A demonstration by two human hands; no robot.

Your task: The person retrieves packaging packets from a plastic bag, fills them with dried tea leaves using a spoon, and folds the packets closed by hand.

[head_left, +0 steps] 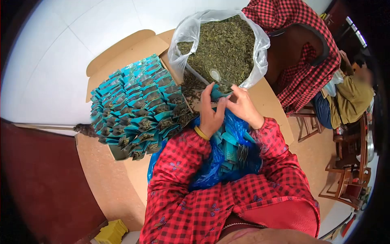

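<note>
Between my two hands, at the near edge of the leaf bag, is a small teal packet (pixel 218 93). My left hand (pixel 212 113) is closed on its left side, with a yellow band at the wrist. My right hand (pixel 243 106) pinches the packet's right side. Just beyond the fingers a pale spoon (pixel 215 75) lies on dried green leaves (pixel 223 44) in a clear plastic bag (pixel 262 49). Below my hands a blue plastic bag (pixel 209 164) holds flat teal packets (pixel 229 151). To the left, rows of leaf-filled teal packets (pixel 140 97) stand packed in a cardboard box (pixel 118 49).
A red checked cloth (pixel 315 24) drapes a chair at the upper right. Beyond it a seated person (pixel 351 99) in a mustard top is near wooden chairs (pixel 345 187). A yellow object (pixel 111 232) is at the lower left, beside a dark red surface (pixel 44 175).
</note>
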